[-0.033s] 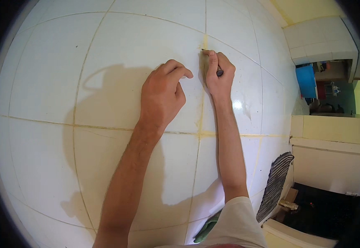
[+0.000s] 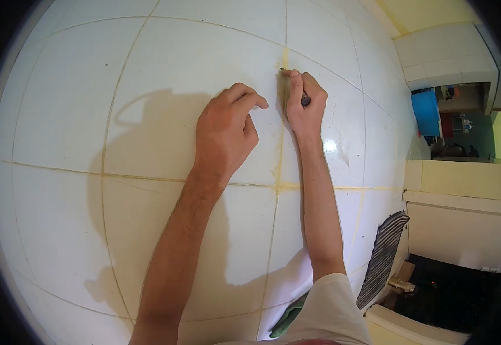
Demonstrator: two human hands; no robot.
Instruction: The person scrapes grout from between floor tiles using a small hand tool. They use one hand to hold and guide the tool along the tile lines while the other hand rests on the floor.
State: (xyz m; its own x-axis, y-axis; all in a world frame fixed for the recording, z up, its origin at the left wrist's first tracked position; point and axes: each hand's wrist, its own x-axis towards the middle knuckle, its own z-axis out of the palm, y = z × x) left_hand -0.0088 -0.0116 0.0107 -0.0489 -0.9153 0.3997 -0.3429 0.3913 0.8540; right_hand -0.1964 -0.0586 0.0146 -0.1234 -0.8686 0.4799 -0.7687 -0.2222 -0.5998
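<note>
My right hand [image 2: 306, 106] is closed round a small tool with a dark handle end [image 2: 306, 101]. Its thin dark tip [image 2: 283, 69] meets the yellowish grout line [image 2: 285, 56] between white floor tiles [image 2: 204, 60]. Most of the tool is hidden by my fingers, so its kind cannot be made out. Left of it, my left hand [image 2: 226, 129] is loosely curled over a tile, with a gap between the bent index finger and the thumb. Nothing shows in that hand, though its palm is hidden.
A grey and black striped mat [image 2: 384, 259] lies to the right, beside a doorway with a dark opening. Green cloth [image 2: 288, 316] shows by my right sleeve. Farther off at the right, a blue tub [image 2: 426, 113] stands near another opening. Shadows fall across the left tiles.
</note>
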